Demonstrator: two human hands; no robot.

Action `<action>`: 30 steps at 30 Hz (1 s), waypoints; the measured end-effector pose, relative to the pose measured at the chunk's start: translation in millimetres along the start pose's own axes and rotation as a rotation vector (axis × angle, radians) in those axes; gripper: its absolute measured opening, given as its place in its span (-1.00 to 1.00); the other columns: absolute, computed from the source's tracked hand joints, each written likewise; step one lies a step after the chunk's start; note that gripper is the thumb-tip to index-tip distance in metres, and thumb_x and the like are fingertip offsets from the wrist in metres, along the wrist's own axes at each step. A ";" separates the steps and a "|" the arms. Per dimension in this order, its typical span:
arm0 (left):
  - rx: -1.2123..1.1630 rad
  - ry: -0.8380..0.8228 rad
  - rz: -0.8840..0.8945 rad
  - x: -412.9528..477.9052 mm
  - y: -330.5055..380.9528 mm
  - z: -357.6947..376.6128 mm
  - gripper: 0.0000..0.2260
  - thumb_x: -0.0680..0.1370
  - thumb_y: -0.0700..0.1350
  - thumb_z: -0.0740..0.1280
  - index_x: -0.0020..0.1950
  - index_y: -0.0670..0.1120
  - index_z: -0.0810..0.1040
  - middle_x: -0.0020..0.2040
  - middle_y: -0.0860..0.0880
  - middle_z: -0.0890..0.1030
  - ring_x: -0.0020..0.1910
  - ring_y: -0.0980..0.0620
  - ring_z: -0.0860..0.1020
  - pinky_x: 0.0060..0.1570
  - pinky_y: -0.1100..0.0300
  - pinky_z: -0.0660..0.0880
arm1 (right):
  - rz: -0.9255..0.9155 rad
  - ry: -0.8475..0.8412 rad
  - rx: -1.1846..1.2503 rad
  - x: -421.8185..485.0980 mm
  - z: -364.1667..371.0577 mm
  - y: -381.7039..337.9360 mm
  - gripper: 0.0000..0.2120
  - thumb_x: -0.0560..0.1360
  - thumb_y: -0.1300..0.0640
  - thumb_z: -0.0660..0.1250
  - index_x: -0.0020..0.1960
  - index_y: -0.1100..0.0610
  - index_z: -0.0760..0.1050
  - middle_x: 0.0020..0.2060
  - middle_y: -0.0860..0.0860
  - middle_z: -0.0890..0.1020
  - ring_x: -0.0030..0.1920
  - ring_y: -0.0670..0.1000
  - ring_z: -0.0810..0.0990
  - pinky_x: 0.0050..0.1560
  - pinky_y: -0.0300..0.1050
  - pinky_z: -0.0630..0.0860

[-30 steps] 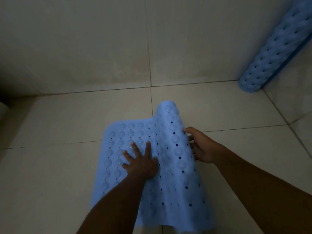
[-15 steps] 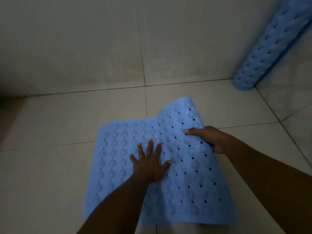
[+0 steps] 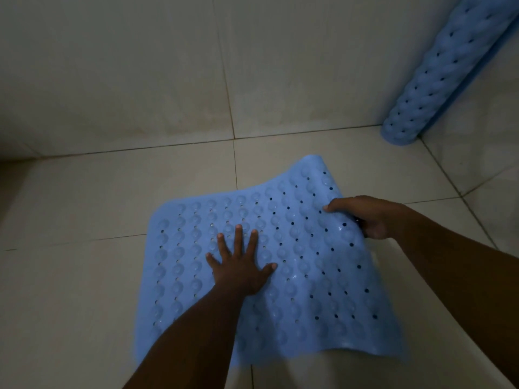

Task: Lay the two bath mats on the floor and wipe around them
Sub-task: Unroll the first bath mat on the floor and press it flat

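Unlabelled blue mat [image 3: 295,248] under left hand [image 3: 238,272]

Single head view, looking forward and steeply down from close above both hands; floor tiles [image 3: 84,276] around them, wall [image 3: 112,66] beyond, room corner far right of the hands.

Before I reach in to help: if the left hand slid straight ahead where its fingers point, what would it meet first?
Only more of the bath mat under the left hand, then probably bare floor.
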State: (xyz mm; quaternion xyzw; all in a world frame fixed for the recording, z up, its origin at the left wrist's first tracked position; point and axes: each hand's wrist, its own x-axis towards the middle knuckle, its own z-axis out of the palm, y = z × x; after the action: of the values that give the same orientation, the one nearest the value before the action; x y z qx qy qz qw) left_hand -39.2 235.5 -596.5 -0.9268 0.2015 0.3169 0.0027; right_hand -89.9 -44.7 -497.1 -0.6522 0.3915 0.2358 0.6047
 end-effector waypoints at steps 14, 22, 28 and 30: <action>0.014 -0.027 -0.024 6.0 -0.6 2.5 -0.11 0.47 0.57 0.00 0.58 0.24 -0.42 0.55 0.03 -0.55 0.55 -0.31 -0.44 0.45 -0.48 -0.20 | -0.146 0.217 -0.113 11.7 -29.2 20.8 -0.59 0.42 0.14 0.54 0.21 0.22 0.56 0.02 0.18 0.70 -0.06 0.21 0.71 -0.02 0.20 0.67; -0.001 -0.039 -0.038 5.3 3.6 -0.9 -0.09 0.47 0.56 0.05 0.59 0.24 -0.39 0.56 0.03 -0.52 0.56 -0.29 -0.42 0.46 -0.48 -0.17 | -0.145 0.407 -0.211 6.8 -37.3 22.6 -0.02 0.09 -0.13 0.70 0.30 0.17 0.28 0.13 0.09 0.54 0.04 0.10 0.62 -0.01 0.06 0.64; -0.007 -0.051 -0.031 3.9 2.7 -2.3 -0.10 0.47 0.55 0.05 0.59 0.24 -0.40 0.56 0.03 -0.53 0.56 -0.29 -0.44 0.47 -0.47 -0.18 | -0.114 0.681 -0.513 2.1 -34.6 30.7 0.09 0.02 -0.35 0.61 0.33 0.09 0.19 0.25 0.14 0.48 0.25 0.23 0.51 0.25 0.25 0.46; -0.007 -0.053 -0.032 4.4 2.0 -1.7 -0.10 0.47 0.55 0.05 0.58 0.25 -0.41 0.55 0.03 -0.55 0.55 -0.28 -0.45 0.46 -0.47 -0.20 | -0.054 0.668 -0.598 3.2 -33.8 30.6 0.17 -0.01 -0.47 0.52 0.40 0.13 0.28 0.30 0.17 0.48 0.29 0.24 0.49 0.28 0.22 0.45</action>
State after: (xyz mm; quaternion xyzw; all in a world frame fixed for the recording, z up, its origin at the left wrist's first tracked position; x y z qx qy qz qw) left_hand -35.7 231.8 -597.5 -0.9211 0.1855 0.3421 0.0101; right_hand -117.9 -77.2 -512.7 -0.8486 0.4630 0.0992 0.2361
